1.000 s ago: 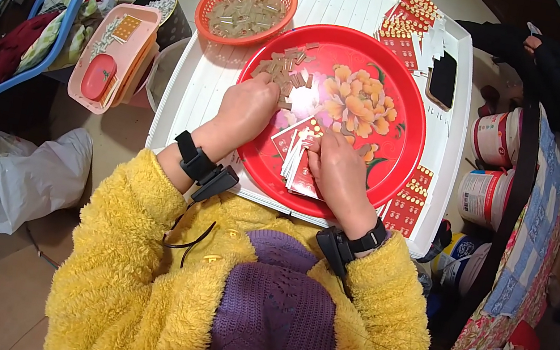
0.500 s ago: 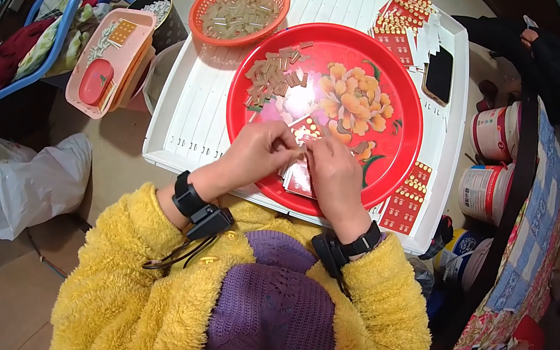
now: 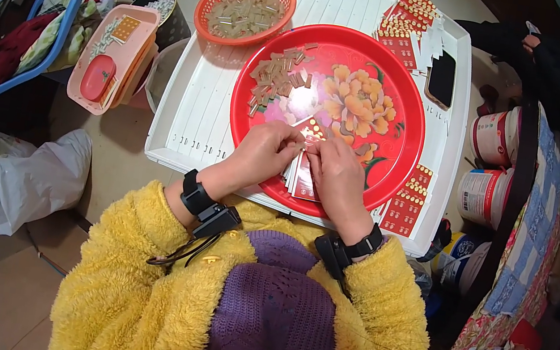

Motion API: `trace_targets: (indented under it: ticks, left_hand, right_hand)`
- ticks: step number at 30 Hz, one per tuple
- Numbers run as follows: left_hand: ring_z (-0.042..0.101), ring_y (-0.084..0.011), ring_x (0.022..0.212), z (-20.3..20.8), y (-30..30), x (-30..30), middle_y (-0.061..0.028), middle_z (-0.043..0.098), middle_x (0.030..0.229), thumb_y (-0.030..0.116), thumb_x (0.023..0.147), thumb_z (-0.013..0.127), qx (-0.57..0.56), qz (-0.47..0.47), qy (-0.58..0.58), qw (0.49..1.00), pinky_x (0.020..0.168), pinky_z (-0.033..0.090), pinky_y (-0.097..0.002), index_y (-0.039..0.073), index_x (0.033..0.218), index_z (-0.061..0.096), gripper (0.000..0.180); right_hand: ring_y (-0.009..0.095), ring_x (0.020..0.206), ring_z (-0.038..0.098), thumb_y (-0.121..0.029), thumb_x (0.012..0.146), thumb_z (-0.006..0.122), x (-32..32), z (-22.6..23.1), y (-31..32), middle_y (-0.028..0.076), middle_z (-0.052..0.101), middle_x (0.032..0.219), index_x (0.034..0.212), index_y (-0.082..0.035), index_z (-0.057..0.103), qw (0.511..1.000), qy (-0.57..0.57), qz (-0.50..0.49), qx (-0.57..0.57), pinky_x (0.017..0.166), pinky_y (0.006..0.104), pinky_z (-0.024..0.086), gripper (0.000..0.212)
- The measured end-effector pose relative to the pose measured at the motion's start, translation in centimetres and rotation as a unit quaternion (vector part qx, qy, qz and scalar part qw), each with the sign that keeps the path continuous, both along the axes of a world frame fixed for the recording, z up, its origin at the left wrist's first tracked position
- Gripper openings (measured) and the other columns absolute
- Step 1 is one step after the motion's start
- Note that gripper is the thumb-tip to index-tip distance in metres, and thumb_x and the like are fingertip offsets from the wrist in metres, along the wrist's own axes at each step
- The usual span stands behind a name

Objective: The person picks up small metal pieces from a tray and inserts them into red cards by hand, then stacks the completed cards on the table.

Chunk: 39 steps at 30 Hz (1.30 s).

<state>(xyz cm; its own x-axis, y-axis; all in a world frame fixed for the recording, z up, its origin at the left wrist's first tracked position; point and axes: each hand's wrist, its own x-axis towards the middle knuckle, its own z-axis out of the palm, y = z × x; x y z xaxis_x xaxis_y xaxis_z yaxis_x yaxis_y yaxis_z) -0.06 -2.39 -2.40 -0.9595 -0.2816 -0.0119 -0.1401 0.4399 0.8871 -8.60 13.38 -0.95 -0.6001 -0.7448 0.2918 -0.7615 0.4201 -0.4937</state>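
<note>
- The round red tray (image 3: pixel 412 152), printed with a large orange flower (image 3: pixel 358 99), is the landmark for every place below.
- Stack of red-and-gold cards (image 3: pixel 306 183): inside the near part of the red tray, slightly fanned, with white edges showing on its left side and small gold dots toward its far end.
- Left hand (image 3: pixel 262 150): over the red tray's near-left rim, thumb and forefinger pinched together at the cards; whatever is between the fingertips is too small to tell.
- Right hand (image 3: pixel 337 173): over the red tray's near part, fingers curled at the right side of the stack, thumb and forefinger close to the left hand's fingertips; I cannot tell how much of the stack it grips.
- Short brownish-grey tubes (image 3: pixel 276 81): a loose heap inside the red tray, in its left part.
- Orange-red plastic colander (image 3: pixel 237 40): just beyond the red tray's far-left rim, holding many similar short pieces (image 3: pixel 247 14).
- Black smartphone (image 3: pixel 441 83): off the red tray's right side, toward the far end.
- Pile of red cards with gold dots (image 3: pixel 408 23): beyond the red tray's far-right rim.
- More red cards with gold dots (image 3: pixel 405 208): just outside the red tray's near-right rim.
- White ribbed tabletop (image 3: pixel 192 102): beneath the red tray, showing on both sides of it.
- Pink plastic basin (image 3: pixel 80 74): well apart from the red tray, to its left, with a small red dish (image 3: pixel 97 78) inside.
</note>
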Motion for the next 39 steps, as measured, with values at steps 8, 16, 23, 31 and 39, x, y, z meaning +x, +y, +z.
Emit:
trace_targets:
  ticks: [8,16,23,31,39]
  left_hand:
    - [0.063,-0.0245,0.068,0.4,0.3,0.0,-0.0156,0.065,0.083,0.007,0.084,0.068,0.028,0.018,-0.018,0.999,0.062,0.05,-0.0338,-0.002,0.095,0.066,0.014]
    - [0.057,-0.0101,0.062,0.0,0.4,0.1,-0.0071,0.063,0.073,0.003,0.083,0.069,0.137,0.049,0.001,0.989,0.056,0.048,-0.0264,-0.001,0.093,0.061,0.014]
    - [0.054,-0.0035,0.064,-0.4,0.6,-0.1,0.0003,0.061,0.074,0.001,0.086,0.068,0.101,0.048,0.019,0.994,0.056,0.046,-0.0204,0.0,0.092,0.06,0.01]
    - [0.057,-0.0082,0.059,0.3,1.1,-0.2,-0.0058,0.061,0.068,0.005,0.085,0.069,0.109,0.045,-0.001,0.993,0.053,0.046,-0.0258,-0.001,0.09,0.059,0.012]
    - [0.06,-0.0067,0.062,-0.1,0.5,-0.9,-0.0023,0.062,0.071,0.004,0.089,0.066,0.199,0.031,-0.082,0.976,0.054,0.047,-0.0219,-0.002,0.093,0.058,0.011]
  right_hand:
    - [0.032,0.082,0.06,-0.011,0.082,0.068,0.1,-0.4,0.0,0.012,0.057,0.086,0.089,-0.004,0.057,0.998,0.055,0.007,0.036,0.068,0.0413,0.05,0.015]
    - [0.033,0.083,0.06,-0.01,0.082,0.067,0.1,0.0,0.1,0.013,0.058,0.087,0.089,-0.004,0.056,1.0,0.009,0.014,0.002,0.07,0.0416,0.05,0.014]
    - [0.032,0.083,0.06,-0.01,0.083,0.067,-0.3,-0.2,0.2,0.013,0.058,0.087,0.089,-0.004,0.057,0.999,0.008,0.034,0.004,0.069,0.0417,0.05,0.014]
    - [0.032,0.082,0.06,-0.011,0.083,0.067,-0.4,-1.0,0.1,0.013,0.057,0.086,0.089,-0.003,0.056,0.996,0.082,0.026,0.034,0.069,0.0413,0.05,0.015]
    - [0.033,0.083,0.059,-0.009,0.083,0.067,-0.5,-0.8,0.4,0.014,0.056,0.086,0.088,-0.002,0.054,0.999,0.028,0.04,0.016,0.071,0.0419,0.049,0.016]
